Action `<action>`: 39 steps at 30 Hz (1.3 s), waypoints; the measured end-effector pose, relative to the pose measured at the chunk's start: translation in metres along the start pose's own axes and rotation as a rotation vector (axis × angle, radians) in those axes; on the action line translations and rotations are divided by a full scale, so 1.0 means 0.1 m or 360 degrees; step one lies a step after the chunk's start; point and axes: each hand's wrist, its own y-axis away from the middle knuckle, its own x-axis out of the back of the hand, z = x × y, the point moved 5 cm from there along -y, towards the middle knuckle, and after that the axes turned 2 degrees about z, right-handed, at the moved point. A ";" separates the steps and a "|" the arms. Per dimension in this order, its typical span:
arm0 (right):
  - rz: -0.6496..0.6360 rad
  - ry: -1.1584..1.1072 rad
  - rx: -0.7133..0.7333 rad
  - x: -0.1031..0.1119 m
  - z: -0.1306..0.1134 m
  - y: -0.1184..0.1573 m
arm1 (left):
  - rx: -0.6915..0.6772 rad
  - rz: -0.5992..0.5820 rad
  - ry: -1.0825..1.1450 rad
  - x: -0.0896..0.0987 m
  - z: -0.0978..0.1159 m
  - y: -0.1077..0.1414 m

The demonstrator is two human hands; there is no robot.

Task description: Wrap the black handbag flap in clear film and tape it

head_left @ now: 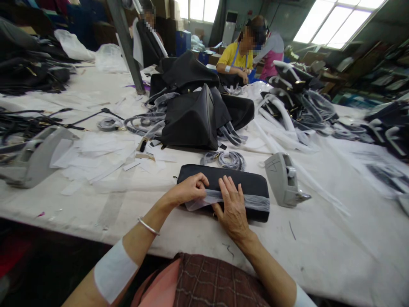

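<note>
Centre frame, the left hand (191, 188) pinches the plastic strip (257, 202)! The right hand (234, 211) lies on the black bag (198, 171), fingers slightly spread.

Wide view from a head-worn camera, facing forward and down.
It looks across a pale table (322, 243), the left hand (191, 188) and right hand (234, 208) close below, a slanted window (343, 26) far off at top.

Pale tabletop (319, 247) before me; directly on it I have a black pouch (254, 182), coiled strap (238, 161), two grey tape dispensers (278, 181), white paper slips (99, 147); farther back, heaped black bags (188, 121).
</note>
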 end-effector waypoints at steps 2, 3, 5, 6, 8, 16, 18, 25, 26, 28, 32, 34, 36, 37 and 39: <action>-0.0011 0.0005 0.0065 0.08 0.01 -0.01 | 0.0008 0.0065 0.0050 0.06 -0.03 -0.01; -0.0013 0.0026 0.0101 0.15 0.02 -0.01 | 0.0017 0.0099 0.0063 0.08 -0.04 -0.01; 0.0012 0.0093 0.0146 0.31 0.07 -0.02 | 0.0032 0.0168 0.0041 0.14 -0.07 -0.01; 0.0033 0.0132 0.0151 0.39 0.12 -0.02 | 0.0041 0.0198 0.0018 0.16 -0.09 -0.01; 0.0077 0.0201 0.0142 0.55 0.24 -0.01 | 0.0059 0.0231 -0.0025 0.19 -0.10 -0.02; 0.0409 0.0182 0.0123 0.74 0.50 0.15 | 0.0030 0.0172 -0.0108 0.18 -0.05 -0.03; 0.0423 0.0212 0.0161 0.74 0.51 0.16 | 0.0055 0.0148 -0.0144 0.16 -0.05 -0.03; 0.0501 0.0259 0.0250 0.86 0.72 0.23 | -0.0068 0.0274 -0.0348 0.21 -0.08 -0.06; 0.0514 0.0237 0.0252 0.86 0.72 0.25 | -0.0092 0.0284 -0.0398 0.22 -0.08 -0.07; 0.0492 0.0177 0.0248 0.81 0.67 0.26 | -0.0129 0.0298 -0.0490 0.22 -0.08 -0.09; 0.0127 -0.0073 0.0335 0.57 0.40 0.15 | -0.0167 0.0243 -0.0539 0.23 -0.07 -0.10; -0.0046 -0.0228 0.0376 0.45 0.24 0.05 | -0.0162 0.0165 -0.0487 0.23 -0.07 -0.09; -0.0133 -0.0345 0.0350 0.35 0.13 -0.05 | -0.0145 0.0092 -0.0409 0.22 -0.08 -0.09; -0.0149 -0.0395 0.0314 0.32 0.10 -0.10 | -0.0135 0.0069 -0.0371 0.22 -0.09 -0.09; -0.0152 -0.0491 0.0204 0.25 0.08 -0.18 | -0.0130 0.0059 -0.0306 0.22 -0.08 -0.08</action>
